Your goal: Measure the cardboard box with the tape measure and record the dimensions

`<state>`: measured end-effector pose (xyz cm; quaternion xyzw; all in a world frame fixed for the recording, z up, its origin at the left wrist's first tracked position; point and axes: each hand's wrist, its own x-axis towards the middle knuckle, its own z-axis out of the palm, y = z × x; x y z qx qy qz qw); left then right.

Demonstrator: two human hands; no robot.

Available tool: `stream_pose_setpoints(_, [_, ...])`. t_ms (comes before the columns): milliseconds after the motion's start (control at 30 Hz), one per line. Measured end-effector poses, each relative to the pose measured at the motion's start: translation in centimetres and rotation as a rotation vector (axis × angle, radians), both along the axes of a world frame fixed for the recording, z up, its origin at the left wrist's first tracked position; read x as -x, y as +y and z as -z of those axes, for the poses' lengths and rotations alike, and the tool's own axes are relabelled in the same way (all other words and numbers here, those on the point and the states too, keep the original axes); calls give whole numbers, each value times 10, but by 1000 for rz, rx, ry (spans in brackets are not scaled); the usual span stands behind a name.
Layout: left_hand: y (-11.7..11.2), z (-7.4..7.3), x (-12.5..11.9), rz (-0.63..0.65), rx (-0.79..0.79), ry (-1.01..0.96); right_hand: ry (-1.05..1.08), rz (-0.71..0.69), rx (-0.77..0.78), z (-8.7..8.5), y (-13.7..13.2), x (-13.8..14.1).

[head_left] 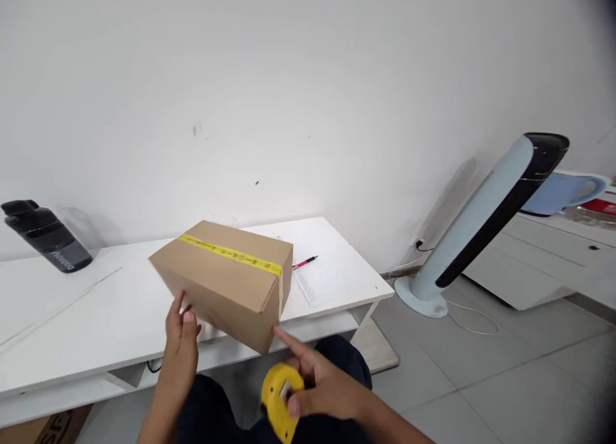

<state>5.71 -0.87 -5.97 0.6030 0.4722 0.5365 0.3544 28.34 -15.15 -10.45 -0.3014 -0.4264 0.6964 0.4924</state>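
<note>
A brown cardboard box (221, 271), sealed with a yellow printed strip of tape, sits tilted at the front edge of the white table (351, 271) and overhangs it. My left hand (181, 335) grips the box's lower left front side, with some fingers hidden beneath it. In my right hand (322, 380) is a yellow tape measure (279, 399), held below the box. The index finger of that hand reaches out to the box's lower right corner. Behind the box, a red and black pen (305, 262) lies by a sheet of paper (305, 287) with writing, partly hidden.
A dark water bottle (51, 239) stands on the table at far left. On the floor to the right is a pale blue tower fan (476, 232) with a cord. Farther right, a white cabinet (534, 258) carries a blue jug (561, 192). Another carton (52, 428) is under the table.
</note>
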Motion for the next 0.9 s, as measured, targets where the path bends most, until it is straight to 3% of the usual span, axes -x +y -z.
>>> stream_pose_setpoints(100, [7,-3,12,81,192,-41,-75,-162,66,7,-8,22])
stream_pose_setpoints(167, [-2,-11,18,-8,104,-33,-68,-150,49,0,-13,22])
stream_pose_setpoints(267, [-27,-26,18,-38,-129,88,55,37,-85,-26,-11,-3])
stream_pose_setpoints(367, [-51,-33,4,111,-285,237,91,343,-157,-52,6,-32])
stream_pose_setpoints(433, [-60,-32,-9,226,-303,297,85,439,-146,-60,20,-41])
stream_pose_setpoints(533, [-62,-23,-21,283,-258,305,62,317,-124,-53,31,-38])
stream_pose_setpoints(733, [-47,-17,-3,153,-134,259,95,90,-136,-26,4,-29])
stream_pose_setpoints(833, [-53,-26,8,84,-290,315,107,112,-181,-33,-14,-31])
stream_pose_setpoints(900, [-66,-34,10,0,-575,378,95,175,-214,-45,-23,-26])
